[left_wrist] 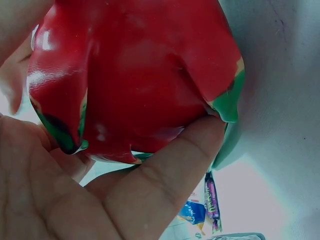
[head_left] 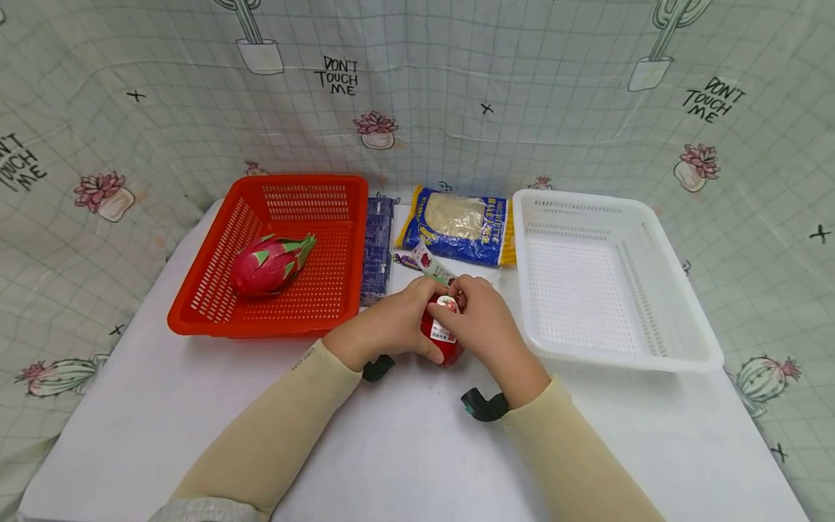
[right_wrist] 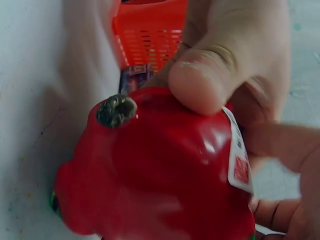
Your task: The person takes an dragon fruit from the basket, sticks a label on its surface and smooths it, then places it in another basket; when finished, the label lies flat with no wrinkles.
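A glossy red dragon fruit with green-tipped scales lies in both hands over the front middle of the table. My left hand grips it from the left, its thumb near the dark stem end. My right hand has curled fingers at the fruit's far end, and its thumb lies across the white sticker. Some right fingertips are hidden in the head view. In the left wrist view, a finger presses against the fruit's scales. A printed paper strip extends just beyond the hands.
To the left, a red basket contains another dragon fruit. A white basket stands right. Between them are a dark blue flat pack, a blue-and-yellow food bag and a small purple wrapper.
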The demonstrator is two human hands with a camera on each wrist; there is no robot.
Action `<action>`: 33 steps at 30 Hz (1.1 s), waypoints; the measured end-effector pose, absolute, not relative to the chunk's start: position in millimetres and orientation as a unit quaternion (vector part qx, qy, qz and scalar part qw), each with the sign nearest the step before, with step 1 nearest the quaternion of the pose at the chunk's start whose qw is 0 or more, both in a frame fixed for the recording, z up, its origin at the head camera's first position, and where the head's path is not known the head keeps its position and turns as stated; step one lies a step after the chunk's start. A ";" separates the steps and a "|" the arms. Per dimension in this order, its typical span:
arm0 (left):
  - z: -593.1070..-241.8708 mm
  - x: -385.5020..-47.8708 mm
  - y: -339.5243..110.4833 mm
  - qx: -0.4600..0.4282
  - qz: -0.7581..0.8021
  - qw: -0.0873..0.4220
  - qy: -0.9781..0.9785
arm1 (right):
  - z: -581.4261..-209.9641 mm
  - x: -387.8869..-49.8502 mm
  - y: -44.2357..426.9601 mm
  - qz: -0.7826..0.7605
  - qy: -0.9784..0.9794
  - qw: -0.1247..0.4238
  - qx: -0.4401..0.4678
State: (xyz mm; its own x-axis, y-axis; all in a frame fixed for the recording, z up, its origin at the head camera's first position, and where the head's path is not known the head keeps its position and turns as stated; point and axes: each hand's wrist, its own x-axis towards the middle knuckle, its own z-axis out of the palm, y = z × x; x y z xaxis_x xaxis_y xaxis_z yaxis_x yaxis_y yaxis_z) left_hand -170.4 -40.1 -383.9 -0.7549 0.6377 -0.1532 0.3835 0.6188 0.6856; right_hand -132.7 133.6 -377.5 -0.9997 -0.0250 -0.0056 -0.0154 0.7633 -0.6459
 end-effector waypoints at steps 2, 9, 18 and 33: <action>-383.7 -171.0 -40.0 0.293 0.327 0.193 0.878 | -376.6 -135.1 130.3 -0.326 0.945 0.006 -0.011; -384.0 -171.5 -38.9 0.296 0.334 0.200 0.872 | -376.7 -138.8 129.7 -0.322 0.947 0.004 0.000; -385.0 -172.8 -40.2 0.294 0.329 0.198 0.875 | -375.0 -138.7 130.3 -0.334 0.942 0.008 -0.013; -379.3 -170.0 -41.6 0.297 0.321 0.205 0.876 | -374.8 -130.8 132.6 -0.328 0.944 0.019 -0.011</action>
State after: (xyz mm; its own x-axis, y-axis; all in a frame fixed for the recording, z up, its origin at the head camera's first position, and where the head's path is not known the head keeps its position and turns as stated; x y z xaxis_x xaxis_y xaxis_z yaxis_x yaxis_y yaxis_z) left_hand -170.0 -41.6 -379.3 -0.7400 0.6512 -0.1683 0.3875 0.6174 0.6846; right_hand -130.8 132.6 -374.8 -0.9991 -0.0325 -0.0279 -0.0082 0.7840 -0.6207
